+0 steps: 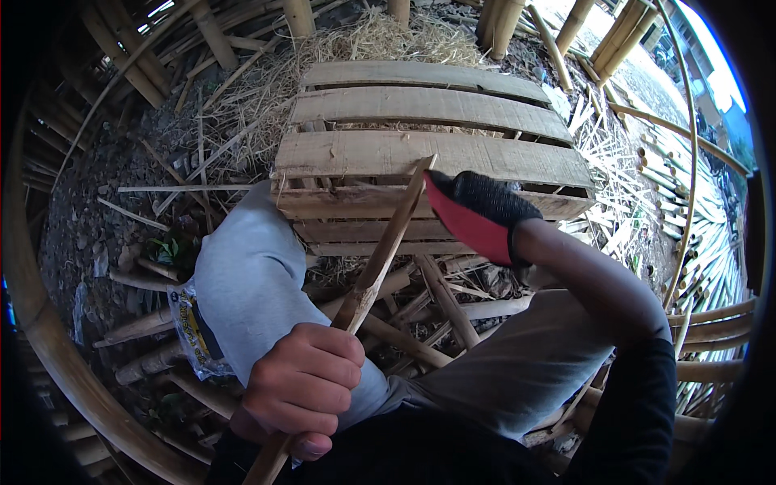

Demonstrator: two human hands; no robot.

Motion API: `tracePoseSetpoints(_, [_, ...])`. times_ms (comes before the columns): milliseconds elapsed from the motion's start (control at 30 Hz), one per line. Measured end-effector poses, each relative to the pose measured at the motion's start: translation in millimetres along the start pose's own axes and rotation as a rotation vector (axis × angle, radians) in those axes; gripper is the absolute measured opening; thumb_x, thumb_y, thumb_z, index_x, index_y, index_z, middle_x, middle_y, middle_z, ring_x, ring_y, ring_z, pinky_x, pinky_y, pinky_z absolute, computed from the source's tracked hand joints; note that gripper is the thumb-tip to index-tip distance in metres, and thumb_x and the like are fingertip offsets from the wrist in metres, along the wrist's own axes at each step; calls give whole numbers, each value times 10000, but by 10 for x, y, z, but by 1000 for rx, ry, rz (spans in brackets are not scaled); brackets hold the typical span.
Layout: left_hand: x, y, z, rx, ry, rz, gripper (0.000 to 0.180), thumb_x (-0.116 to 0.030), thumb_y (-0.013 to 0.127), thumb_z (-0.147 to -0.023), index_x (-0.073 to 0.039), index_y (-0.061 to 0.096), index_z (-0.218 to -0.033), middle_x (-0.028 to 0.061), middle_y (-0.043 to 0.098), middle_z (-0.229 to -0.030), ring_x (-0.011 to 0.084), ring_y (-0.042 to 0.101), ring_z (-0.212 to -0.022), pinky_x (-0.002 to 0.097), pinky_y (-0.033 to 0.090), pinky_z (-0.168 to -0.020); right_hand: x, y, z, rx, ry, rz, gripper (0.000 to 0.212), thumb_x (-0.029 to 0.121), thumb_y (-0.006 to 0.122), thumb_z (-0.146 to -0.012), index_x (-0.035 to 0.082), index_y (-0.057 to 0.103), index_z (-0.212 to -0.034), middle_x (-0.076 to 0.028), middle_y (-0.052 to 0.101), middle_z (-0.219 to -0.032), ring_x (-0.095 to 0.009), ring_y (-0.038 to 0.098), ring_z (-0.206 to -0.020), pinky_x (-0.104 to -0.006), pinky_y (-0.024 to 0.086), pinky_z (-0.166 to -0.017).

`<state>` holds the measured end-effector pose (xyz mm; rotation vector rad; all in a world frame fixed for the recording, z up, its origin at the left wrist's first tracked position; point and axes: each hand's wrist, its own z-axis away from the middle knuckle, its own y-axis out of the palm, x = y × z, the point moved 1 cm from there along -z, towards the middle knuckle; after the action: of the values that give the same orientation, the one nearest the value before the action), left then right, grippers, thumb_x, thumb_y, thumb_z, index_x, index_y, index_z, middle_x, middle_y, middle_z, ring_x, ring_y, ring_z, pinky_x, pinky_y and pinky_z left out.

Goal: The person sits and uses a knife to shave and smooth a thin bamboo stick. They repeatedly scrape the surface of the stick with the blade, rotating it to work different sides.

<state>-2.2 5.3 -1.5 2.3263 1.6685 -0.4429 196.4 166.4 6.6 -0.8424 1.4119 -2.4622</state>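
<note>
My bare left hand (307, 384) is wrapped round the lower part of a long split bamboo strip (380, 263). The strip slants up and away to the right, and its narrow tip overlaps the front edge of a slatted wooden crate (420, 149). My right hand (481, 214), in a red and black work glove, is beside that tip, with the glove's end at or very near the strip. Its fingers look curled in; whatever they hold, if anything, is hidden. The crate stands just beyond my knees, slats facing up.
Bamboo poles (408, 339) lie crosswise under my legs. Straw and shavings (388, 40) cover the ground behind the crate. A printed plastic bag (194, 331) lies by my left leg. Many cut bamboo lengths (703, 242) are spread at the right; upright posts (299, 16) stand at the back.
</note>
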Motion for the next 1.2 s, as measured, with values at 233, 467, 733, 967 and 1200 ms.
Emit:
tracePoseSetpoints(233, [-90,7,95,-31,-29,-38,609,-206,493,-1023,-112,281,-459,-25,269,-426,124,281,-341,288,322,-424,91,339,-159,81,17,-507,493,417,394,-1084,8,608,-1257,-151,711,-967,-245,692,-856,-402,522,-760])
tracePoseSetpoints(467, [-90,-56,128,-110,40,-56,590,-171,438,-1025,-106,243,-472,-23,258,-422,138,302,-351,299,334,-433,195,209,122,-243,-458,189,523,167,590,-953,85,481,-1457,-237,651,-815,-361,657,-657,-428,519,-598])
tracePoseSetpoints(733, [-128,-83,157,-162,-7,-94,603,-190,415,-1038,-106,232,-470,-18,256,-414,133,302,-347,297,329,-429,121,234,206,-344,-799,183,366,300,563,-998,201,636,-1343,-149,724,-1039,-338,725,-917,-431,585,-788])
tracePoseSetpoints(967, [-139,-98,182,-172,-18,-105,598,-185,421,-1031,-106,252,-463,-18,268,-413,130,304,-346,294,330,-432,344,142,370,-138,-449,128,360,406,565,-1000,169,695,-1237,-106,724,-1071,-313,728,-898,-421,585,-776])
tracePoseSetpoints(1200, [-139,-130,172,-180,-32,-103,599,-188,422,-1036,-108,264,-463,-17,271,-420,123,303,-343,289,330,-430,227,352,265,-568,-550,125,267,346,659,-958,137,740,-1103,-90,727,-1004,-277,730,-823,-392,574,-673])
